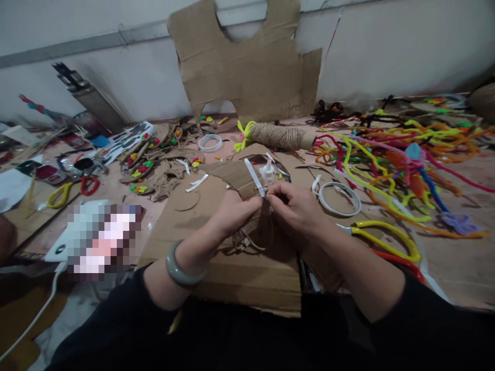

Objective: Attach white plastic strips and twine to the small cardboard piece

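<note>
My left hand (237,210), wearing a bangle on its wrist, is closed, with its thumb at the lower end of a narrow white strip (254,176). The fingertips of my right hand (294,206) pinch together at that same end. The strip points up and away from me, in front of a bent piece of cardboard (235,176). Below my hands shows a twine-covered piece (247,239) with a thin loop, partly hidden by my fingers. Just beyond the strip stands a white-nozzled bottle (267,170). A large cardboard sheet (232,281) lies underneath.
White tape rolls (340,199) and yellow-handled scissors (386,239) lie on the right, near colourful pipe cleaners (386,170). A twine spool (278,136) lies behind. On the left are a blurred-out phone (110,237), a white device (65,237), more scissors (73,190) and decorated twine pieces (154,159).
</note>
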### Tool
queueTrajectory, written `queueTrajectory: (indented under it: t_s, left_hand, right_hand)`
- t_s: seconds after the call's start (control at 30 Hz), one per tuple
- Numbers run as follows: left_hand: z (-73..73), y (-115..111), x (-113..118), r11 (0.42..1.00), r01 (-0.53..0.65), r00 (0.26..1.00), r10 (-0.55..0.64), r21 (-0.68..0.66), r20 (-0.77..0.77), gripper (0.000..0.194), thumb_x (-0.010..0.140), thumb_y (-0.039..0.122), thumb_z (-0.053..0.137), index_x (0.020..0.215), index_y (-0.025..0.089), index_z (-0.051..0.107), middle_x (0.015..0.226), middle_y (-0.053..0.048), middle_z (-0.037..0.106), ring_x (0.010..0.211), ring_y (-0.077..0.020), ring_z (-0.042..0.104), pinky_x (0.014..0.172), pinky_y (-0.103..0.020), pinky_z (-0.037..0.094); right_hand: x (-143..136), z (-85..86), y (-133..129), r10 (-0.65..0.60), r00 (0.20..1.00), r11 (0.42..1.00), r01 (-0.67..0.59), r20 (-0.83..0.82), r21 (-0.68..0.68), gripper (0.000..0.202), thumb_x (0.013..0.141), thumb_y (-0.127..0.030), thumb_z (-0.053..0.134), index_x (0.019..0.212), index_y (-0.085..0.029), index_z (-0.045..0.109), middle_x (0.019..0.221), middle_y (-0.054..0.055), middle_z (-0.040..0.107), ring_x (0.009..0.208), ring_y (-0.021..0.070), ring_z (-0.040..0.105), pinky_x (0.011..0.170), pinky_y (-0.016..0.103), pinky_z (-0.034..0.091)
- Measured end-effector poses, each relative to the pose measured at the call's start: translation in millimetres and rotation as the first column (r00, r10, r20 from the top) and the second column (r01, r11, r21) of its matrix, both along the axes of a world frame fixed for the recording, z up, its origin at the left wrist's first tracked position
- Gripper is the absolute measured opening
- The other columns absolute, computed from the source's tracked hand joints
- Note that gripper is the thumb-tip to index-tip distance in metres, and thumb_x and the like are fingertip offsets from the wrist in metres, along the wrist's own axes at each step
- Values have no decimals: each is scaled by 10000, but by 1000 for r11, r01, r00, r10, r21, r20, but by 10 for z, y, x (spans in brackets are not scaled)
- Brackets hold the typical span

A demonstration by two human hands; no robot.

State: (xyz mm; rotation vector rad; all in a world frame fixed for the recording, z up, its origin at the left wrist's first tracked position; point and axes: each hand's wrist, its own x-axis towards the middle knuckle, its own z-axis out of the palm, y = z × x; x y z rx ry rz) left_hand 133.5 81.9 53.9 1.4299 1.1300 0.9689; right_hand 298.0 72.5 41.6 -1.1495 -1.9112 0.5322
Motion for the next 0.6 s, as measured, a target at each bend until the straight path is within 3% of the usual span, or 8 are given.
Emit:
queueTrajectory:
  t_s: [0.27,0.6]
  left_hand:
    - [-18,21,8,1000,3,1000,-3,-8,4,332,660,205,592,982,178,667,1038,-68,738,1037,-249,671,999,-408,519]
    - [-54,18,-7,999,10,1000,-9,31,-22,321,658,204,582,961,163,682,1006,-71,735,1006,-235,664,945,-377,536]
  right_hand:
    - [-7,-11,7,16,999,999,-18,51,40,147,843,-232,508,743,-188,606,679,22,658,615,125,554,609,246,394]
    - [-6,18,5,29,998,995,-35,-55,-95,130,817,-259,501,719,-197,559,614,-15,574,565,111,486,566,242,366]
